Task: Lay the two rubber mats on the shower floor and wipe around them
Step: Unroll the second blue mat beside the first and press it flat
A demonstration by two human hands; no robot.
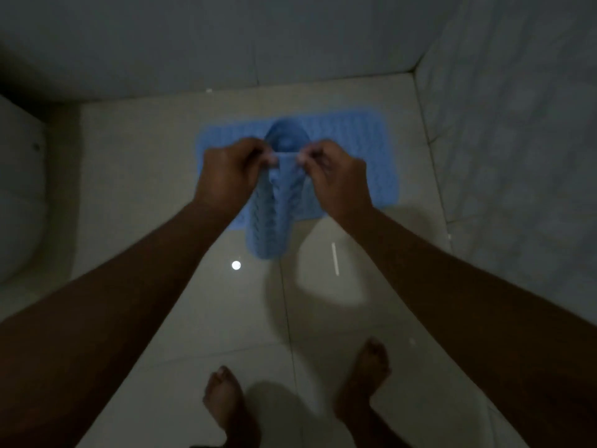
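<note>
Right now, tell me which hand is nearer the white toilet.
Left. The left hand grips the hanging mat on the side toward the toilet; the right hand grips its other edge, farther away.

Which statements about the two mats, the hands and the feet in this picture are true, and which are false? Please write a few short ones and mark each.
1. The flat mat lies on the tiled floor. True.
2. The hanging mat lies spread out on the floor beside it. False: it hangs folded from both hands, in front of the flat mat.
3. The left hand and the right hand both hold the hanging mat by its top edge with curled fingers. True.
4. The person wears shoes. False: the feet are bare.
</note>
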